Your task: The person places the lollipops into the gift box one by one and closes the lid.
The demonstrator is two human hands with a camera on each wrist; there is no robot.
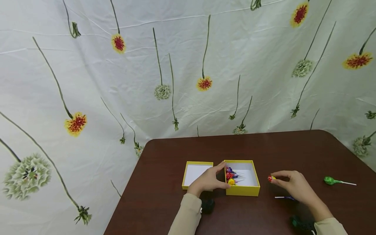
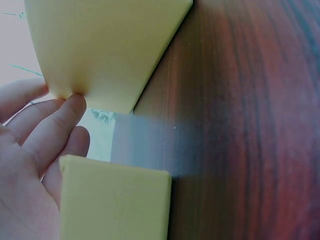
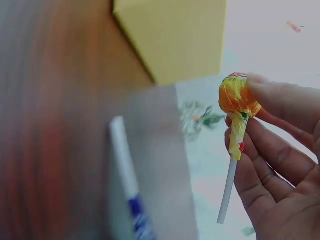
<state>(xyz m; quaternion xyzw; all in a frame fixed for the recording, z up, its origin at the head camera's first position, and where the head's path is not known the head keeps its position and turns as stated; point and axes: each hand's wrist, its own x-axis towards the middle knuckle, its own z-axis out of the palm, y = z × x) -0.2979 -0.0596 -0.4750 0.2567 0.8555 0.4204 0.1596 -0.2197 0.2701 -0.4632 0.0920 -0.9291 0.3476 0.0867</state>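
Observation:
My left hand (image 1: pixel 208 180) holds the left side of a yellow box (image 1: pixel 242 191), thumb near the front corner and fingers by the back one. In the left wrist view, fingertips touch the box's wall (image 2: pixel 105 55). Inside the box, several wrapped lollipops, among them a yellow one (image 1: pixel 231 181) and a red one (image 1: pixel 229 175), lie along the left with sticks pointing right. To the right of the box, my right hand (image 1: pixel 295 184) pinches a lollipop (image 3: pixel 237 97) by its orange-yellow wrapped head, its white stick hanging down in the right wrist view.
The yellow-rimmed lid (image 1: pixel 197 173) lies left of the box, white inside up. A green lollipop (image 1: pixel 330 180) rests on the brown table (image 1: pixel 164 163) at the right. A blue-wrapped lollipop (image 3: pixel 122 155) lies below my right hand. Flowered cloth (image 1: pixel 182 65) hangs behind.

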